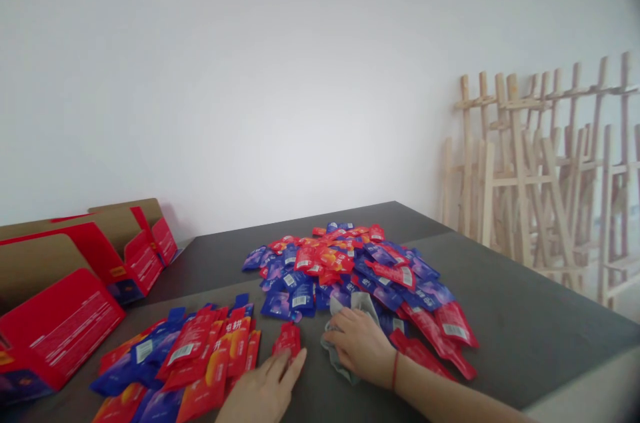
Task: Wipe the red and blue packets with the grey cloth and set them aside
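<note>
My left hand [260,388] lies at the front of the table, fingers stretched out and thumb apart, the fingertips touching the lower end of a red spouted pouch [287,338]. To its right, my right hand [364,348] presses on a crumpled grey cloth [371,306], its fingers curled over it. Part of the cloth is hidden beneath that hand. Beyond both hands spreads a loose heap of red and blue pouches [327,258], some reaching down past my right wrist. Left of my left hand lies a neater stack of red and blue pouches [200,350].
Open red cardboard boxes [70,323] with brown insides stand along the left side of the dark table [510,303]. A white wall [300,76] rises behind it. Several wooden easels [525,176] lean beyond the table's right edge.
</note>
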